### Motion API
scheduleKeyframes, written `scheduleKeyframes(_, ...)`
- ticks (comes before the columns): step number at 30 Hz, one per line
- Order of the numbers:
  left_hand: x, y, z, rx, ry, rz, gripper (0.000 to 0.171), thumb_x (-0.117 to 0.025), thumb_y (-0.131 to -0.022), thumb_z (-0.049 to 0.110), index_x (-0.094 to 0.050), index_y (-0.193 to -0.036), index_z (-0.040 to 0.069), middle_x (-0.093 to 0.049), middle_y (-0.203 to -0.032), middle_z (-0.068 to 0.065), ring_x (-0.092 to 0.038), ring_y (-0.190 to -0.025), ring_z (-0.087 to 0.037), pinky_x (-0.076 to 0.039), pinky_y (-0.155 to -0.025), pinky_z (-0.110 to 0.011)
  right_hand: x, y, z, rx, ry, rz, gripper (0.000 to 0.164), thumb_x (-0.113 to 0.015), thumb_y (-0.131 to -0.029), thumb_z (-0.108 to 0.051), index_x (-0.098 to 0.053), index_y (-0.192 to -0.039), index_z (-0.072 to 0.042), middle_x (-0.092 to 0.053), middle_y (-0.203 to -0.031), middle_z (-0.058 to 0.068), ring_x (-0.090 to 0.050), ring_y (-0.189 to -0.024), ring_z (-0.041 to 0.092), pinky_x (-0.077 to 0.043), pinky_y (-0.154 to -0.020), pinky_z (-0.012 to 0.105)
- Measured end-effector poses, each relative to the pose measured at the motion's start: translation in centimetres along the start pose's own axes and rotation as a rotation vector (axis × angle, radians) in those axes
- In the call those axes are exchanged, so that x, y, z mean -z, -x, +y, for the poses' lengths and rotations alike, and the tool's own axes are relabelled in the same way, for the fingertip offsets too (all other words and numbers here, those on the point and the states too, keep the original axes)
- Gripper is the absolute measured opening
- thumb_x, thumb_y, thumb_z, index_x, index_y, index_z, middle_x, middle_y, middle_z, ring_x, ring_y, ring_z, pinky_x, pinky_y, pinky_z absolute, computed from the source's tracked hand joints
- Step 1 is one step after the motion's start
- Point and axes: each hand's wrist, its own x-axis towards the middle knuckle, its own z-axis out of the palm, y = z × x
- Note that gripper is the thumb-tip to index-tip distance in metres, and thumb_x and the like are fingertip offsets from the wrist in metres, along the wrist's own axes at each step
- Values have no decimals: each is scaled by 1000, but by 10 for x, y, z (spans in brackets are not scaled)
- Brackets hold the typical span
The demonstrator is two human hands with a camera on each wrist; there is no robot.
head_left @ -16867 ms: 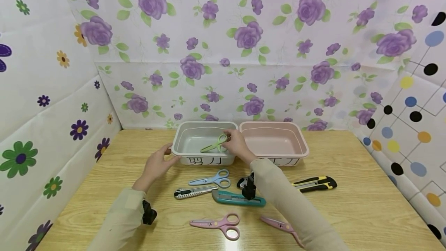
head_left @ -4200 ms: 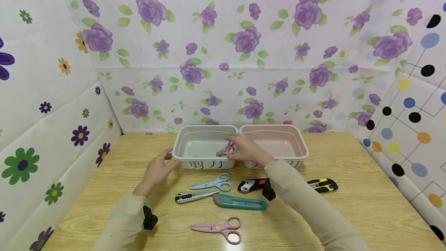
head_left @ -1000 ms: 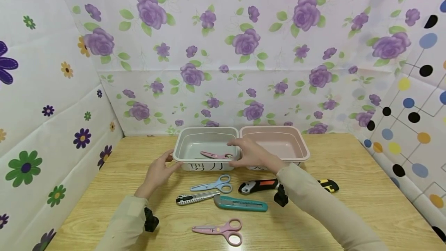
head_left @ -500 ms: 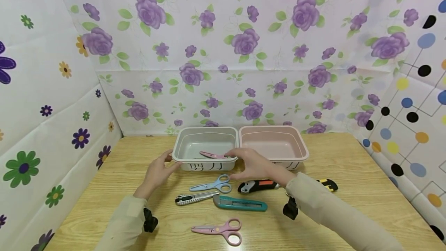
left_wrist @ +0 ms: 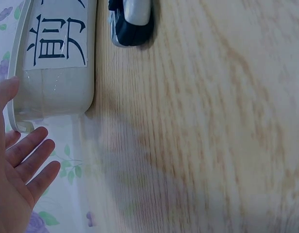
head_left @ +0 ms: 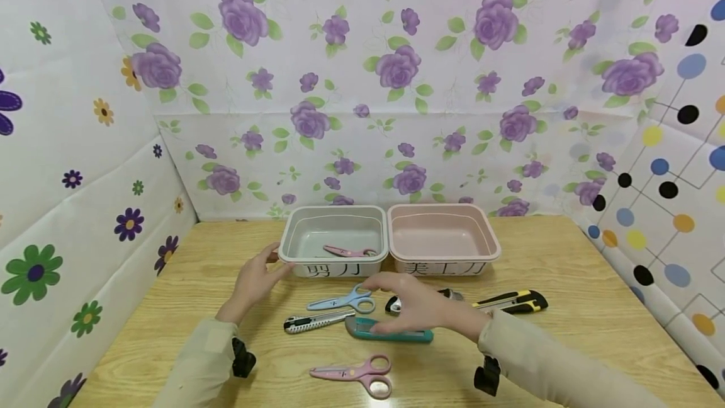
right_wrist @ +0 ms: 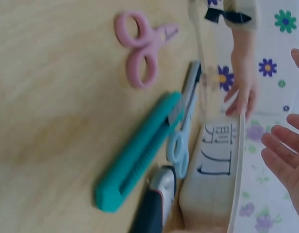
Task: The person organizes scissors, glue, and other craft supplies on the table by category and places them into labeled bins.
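Observation:
My left hand [head_left: 255, 279] holds the near left corner of a grey plastic bin [head_left: 334, 211], thumb at the front and fingers at the side of the rim. Inside lies a pair of pink scissors [head_left: 345, 251]. My right hand [head_left: 416, 304] holds nothing, thumb and fingers spread apart above a teal utility knife [right_wrist: 140, 150]. In the head view it partly covers that knife and a black utility knife [head_left: 447, 293]. Light blue scissors [head_left: 340, 300] and a silver utility knife [head_left: 317, 321] lie just left of it. Another pair of pink scissors [head_left: 351, 373] lies nearer the front.
A pink bin [head_left: 442, 208] stands right beside the grey one, near the back of the wooden table [head_left: 566, 345]. Both bins carry printed labels. On the right lies a yellow and black utility knife [head_left: 521, 301]. Patterned cloth [head_left: 362, 80] walls in the back and sides.
My right hand released pink scissors into the grey bin, then drew back toward the front, over the teal utility knife. Earlier it lowered green scissors there. The left hand stays at the bin's corner.

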Motion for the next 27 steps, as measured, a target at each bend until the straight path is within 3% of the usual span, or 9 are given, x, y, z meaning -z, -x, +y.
scheduleKeyframes(11,-1,0,-1,-8,10,9,67,-60,-84,45,-42,-132,1,-62,-109,-18,-56,-104,-38,-47,-82,-51,-24,22,-10,-7,-45,-19,60,-69,-77,-41,-51,-125,-11,-56,-122,3,-53,-109,13,-44,-91,29)
scheduleKeyframes(18,-3,-1,-3,-10,5,12,68,-60,-84,46,-42,-132,1,-62,-109,-18,-57,-102,-35,-46,-84,-50,-42,36,-11,4,2,-25,60,-71,-75,-40,-52,-124,-10,-54,-122,3,-50,-112,13,-44,-92,33)
scheduleKeyframes(27,-3,-1,-3,-15,16,10,69,-59,-84,47,-42,-133,2,-63,-109,-17,-57,-101,-34,-46,-84,-50,-54,51,-14,-87,69,-49,63,-68,-74,-50,-53,-122,-12,-52,-125,5,-46,-119,22,-40,-97,40)
